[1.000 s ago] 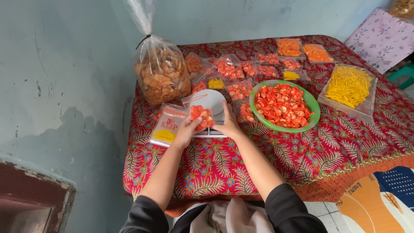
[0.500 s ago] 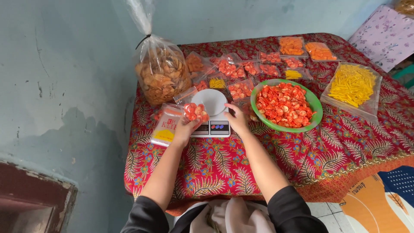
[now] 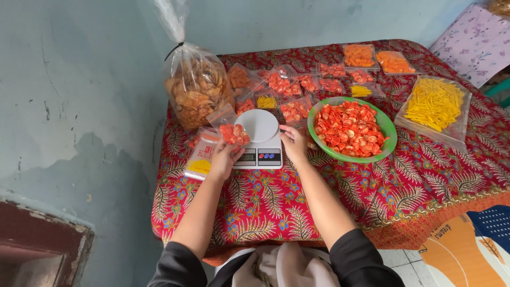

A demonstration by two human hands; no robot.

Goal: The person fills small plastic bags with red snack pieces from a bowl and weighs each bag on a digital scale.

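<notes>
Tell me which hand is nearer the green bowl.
Right. The right hand rests just beside the green bowl; the left hand is across the scale.
</notes>
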